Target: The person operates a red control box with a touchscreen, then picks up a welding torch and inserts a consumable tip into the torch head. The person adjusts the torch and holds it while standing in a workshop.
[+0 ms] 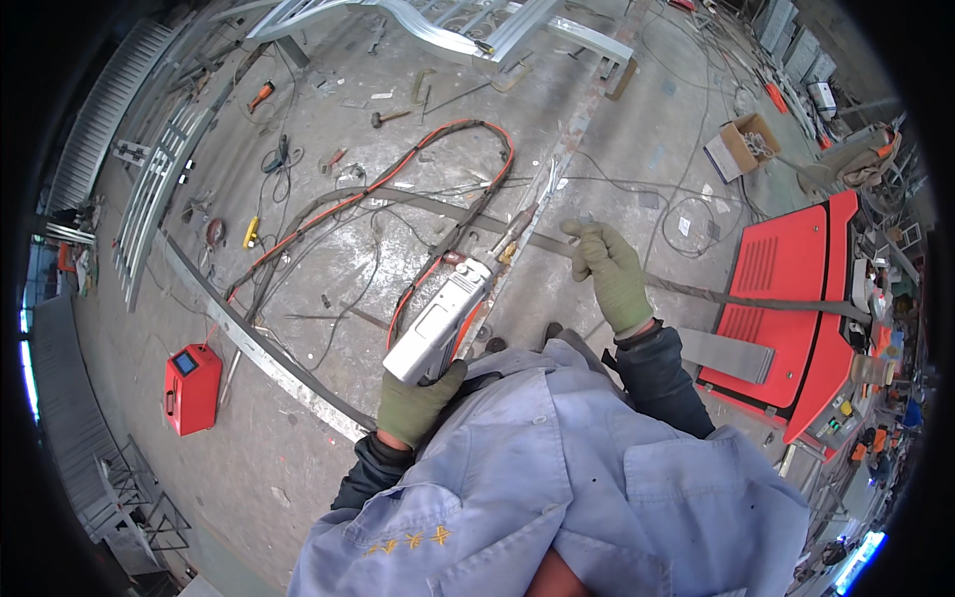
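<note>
My left hand, in a green work glove, grips the rear end of a silver handheld laser welding gun. The gun's slim nozzle points away from me, up and to the right, over a long metal strip on the floor. A brass-coloured fitting sits near the nozzle's base. Black and red-orange cables run from the gun in a loop across the floor. My right hand, also gloved, is raised right of the nozzle with fingers curled. A small greyish bit shows at its fingertips; whether it is held is unclear.
A large red machine cabinet stands at right, a small red box with a display at left. A metal gate frame lies ahead. Scattered around are a hammer, an angle grinder and a cardboard box.
</note>
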`<state>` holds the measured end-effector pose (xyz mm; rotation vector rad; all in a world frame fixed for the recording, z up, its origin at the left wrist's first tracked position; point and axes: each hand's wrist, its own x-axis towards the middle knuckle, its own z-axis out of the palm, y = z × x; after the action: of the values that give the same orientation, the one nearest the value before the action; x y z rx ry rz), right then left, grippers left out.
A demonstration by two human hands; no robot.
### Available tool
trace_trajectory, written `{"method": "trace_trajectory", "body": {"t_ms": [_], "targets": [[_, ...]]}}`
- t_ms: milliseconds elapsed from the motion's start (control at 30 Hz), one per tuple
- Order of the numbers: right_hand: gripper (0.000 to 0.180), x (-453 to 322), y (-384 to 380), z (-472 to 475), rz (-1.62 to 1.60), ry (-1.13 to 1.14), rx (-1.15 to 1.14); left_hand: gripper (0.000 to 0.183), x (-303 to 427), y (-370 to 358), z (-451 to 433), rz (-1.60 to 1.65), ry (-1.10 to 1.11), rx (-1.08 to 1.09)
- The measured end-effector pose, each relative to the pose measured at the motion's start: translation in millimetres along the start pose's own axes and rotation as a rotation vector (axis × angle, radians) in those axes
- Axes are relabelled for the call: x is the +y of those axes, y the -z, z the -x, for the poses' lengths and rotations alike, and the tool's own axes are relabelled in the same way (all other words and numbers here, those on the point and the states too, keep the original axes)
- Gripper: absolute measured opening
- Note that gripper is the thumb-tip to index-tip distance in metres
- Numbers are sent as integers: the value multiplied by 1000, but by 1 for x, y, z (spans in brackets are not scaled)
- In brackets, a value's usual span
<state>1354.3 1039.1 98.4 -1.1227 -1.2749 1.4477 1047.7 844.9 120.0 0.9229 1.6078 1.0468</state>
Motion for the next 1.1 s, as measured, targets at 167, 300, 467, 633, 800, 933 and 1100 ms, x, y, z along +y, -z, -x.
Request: {"method": "trace_trajectory", "body": {"t_ms": [167,300,467,633,800,933,1100], "targets": [[49,20,24,-4,9,-205,29,57,12,-2,-38,-182,54,-171],[48,47,59,-20,12,-292,28,59,34,-5,-93,-37,257,-473],[45,85,112,-73,-26,-456,40,53,19,-67,-164,-331,85,-332],[37,132,166,-159,-101,-529,57,50,-7,-152,-254,-385,145,-151],[30,120,240,-251,-125,-532,13,62,51,-229,-322,-393,369,-58],[27,92,262,-366,104,-553,-19,52,48,-258,-341,-410,223,194],[45,130,243,-535,565,-269,-164,60,26,-258,-357,-432,308,330]]}}
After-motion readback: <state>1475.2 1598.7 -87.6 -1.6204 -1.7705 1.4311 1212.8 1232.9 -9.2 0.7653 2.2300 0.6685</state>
